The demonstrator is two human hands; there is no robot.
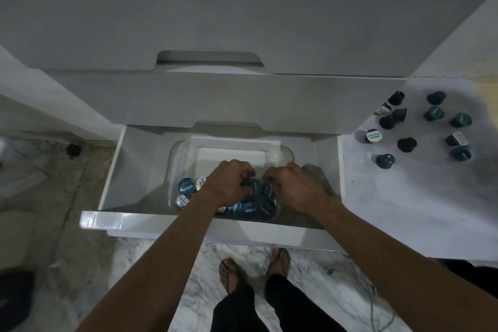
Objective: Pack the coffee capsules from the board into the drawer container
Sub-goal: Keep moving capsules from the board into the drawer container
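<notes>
A clear plastic container (pixel 285 150) sits inside the open white drawer (pixel 116 170). Several blue and white coffee capsules (pixel 186 185) lie in its near half. My left hand (pixel 229 183) and my right hand (pixel 293 186) are both down in the container, fingers curled over blue capsules (pixel 254 186) between them. Whether each hand grips a capsule is hidden by the knuckles. On the white board (pixel 404 197) to the right, several dark and teal capsules (pixel 407 144) stand scattered, well away from both hands.
A shut white drawer front with a cut-out handle (pixel 208 58) rises behind the open drawer. The open drawer's front edge (pixel 188 226) juts toward my feet (pixel 253 269) on the marble floor. A cable (pixel 377 302) trails on the floor at right.
</notes>
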